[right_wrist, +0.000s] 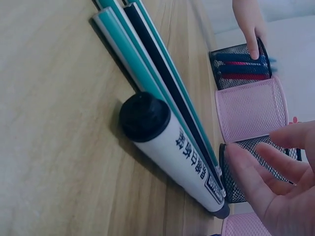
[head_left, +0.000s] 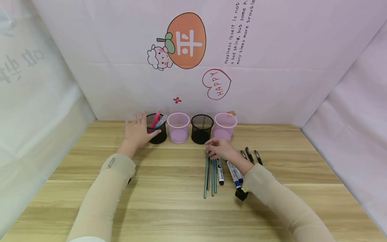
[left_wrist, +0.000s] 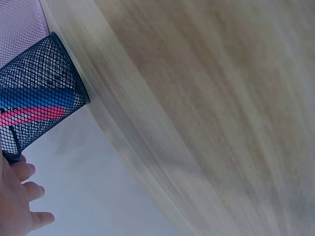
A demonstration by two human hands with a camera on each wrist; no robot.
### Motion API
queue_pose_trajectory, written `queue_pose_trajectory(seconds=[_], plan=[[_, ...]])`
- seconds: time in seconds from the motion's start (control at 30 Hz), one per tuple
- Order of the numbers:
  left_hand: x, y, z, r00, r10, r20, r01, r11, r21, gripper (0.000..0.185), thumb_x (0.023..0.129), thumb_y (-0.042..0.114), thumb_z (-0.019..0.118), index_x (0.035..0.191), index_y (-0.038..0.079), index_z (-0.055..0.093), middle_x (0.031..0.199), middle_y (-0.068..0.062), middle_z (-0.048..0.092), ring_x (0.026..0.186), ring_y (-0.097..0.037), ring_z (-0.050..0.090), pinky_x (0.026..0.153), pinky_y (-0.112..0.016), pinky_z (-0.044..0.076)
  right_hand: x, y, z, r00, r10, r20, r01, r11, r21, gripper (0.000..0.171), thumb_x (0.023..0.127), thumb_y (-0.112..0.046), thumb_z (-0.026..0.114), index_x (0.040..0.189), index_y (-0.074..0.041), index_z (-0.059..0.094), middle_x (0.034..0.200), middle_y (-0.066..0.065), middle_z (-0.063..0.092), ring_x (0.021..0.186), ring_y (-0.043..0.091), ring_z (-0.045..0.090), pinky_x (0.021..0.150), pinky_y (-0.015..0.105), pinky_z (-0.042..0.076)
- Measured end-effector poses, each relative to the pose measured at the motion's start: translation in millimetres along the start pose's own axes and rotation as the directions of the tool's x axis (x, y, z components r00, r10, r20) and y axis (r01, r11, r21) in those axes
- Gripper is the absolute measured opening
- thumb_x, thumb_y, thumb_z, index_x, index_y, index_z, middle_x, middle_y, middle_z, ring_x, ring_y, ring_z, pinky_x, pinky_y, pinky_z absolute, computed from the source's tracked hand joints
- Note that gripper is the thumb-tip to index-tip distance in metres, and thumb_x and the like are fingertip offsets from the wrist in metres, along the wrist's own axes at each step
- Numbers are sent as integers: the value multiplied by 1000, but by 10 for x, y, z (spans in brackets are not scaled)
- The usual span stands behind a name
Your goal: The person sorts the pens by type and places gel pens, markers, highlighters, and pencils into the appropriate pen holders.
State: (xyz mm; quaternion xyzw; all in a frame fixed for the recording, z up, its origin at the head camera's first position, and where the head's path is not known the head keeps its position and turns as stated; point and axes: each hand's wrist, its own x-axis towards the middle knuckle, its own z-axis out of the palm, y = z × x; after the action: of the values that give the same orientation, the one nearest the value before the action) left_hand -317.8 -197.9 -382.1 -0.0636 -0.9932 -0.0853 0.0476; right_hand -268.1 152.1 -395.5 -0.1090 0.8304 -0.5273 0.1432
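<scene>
My left hand (head_left: 136, 131) rests against the left black mesh pen cup (head_left: 158, 137), its fingers spread and its thumb across the cup's front. A pink pen (head_left: 155, 119) and blue-toned pens (left_wrist: 44, 97) stand in that cup. Over the far ends of several teal-striped and black pencils (head_left: 206, 179) hovers my right hand (head_left: 222, 149), fingers loosely bent. Nothing shows between its thumb and fingers in the right wrist view. Beside the pencils lies a white marker (right_wrist: 179, 164) with a black end.
In a row along the back wall, a pink cup (head_left: 178, 134), a second black cup (head_left: 201, 137) and another pink cup (head_left: 223, 131) continue rightward. White-and-blue markers (head_left: 232, 173) lie partly under my right forearm. Several black pens (head_left: 249, 155) lie beyond it on the wooden table (head_left: 163, 215).
</scene>
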Motion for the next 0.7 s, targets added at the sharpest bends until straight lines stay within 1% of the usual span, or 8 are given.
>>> queue_pose_trajectory(seconds=[0.13,0.27,0.43,0.57,0.7], plan=[[-2,4,-2,1000,0,1,0,1000,1,107,96,69,52,160,-8,13,166,-27,16,153,-49,8,117,-71,2,17,4,-8,999,52,9,-51,999,-14,32,104,-6,56,128,14,59,107,26,66,76,25,69,72,37,63],[-9,7,-5,1000,-2,5,2,1000,2,107,96,69,52,160,-8,13,166,-27,15,153,-49,7,117,-71,2,26,8,-14,997,72,20,-71,997,-33,32,102,-5,56,127,14,60,102,24,68,70,21,68,68,34,63],[-4,10,-2,1000,-2,1,2,1000,2,107,96,70,52,160,-8,14,166,-27,16,153,-49,8,117,-71,3,31,12,-19,997,72,31,-69,994,-85,31,101,-4,57,125,13,62,97,21,69,66,18,65,65,32,62],[-6,10,0,1000,-1,1,1,1000,-1,107,96,69,52,160,-8,14,166,-27,16,152,-49,8,117,-71,3,39,4,-18,997,69,32,-64,987,-146,29,102,-6,59,124,12,63,94,19,69,63,18,65,63,32,62],[-6,9,6,1000,-1,1,1,1000,-5,107,97,68,52,160,-8,14,166,-27,16,153,-49,8,117,-71,2,61,-8,-1,997,71,32,-64,979,-192,28,104,-9,60,124,10,64,94,19,69,62,18,66,62,31,61]])
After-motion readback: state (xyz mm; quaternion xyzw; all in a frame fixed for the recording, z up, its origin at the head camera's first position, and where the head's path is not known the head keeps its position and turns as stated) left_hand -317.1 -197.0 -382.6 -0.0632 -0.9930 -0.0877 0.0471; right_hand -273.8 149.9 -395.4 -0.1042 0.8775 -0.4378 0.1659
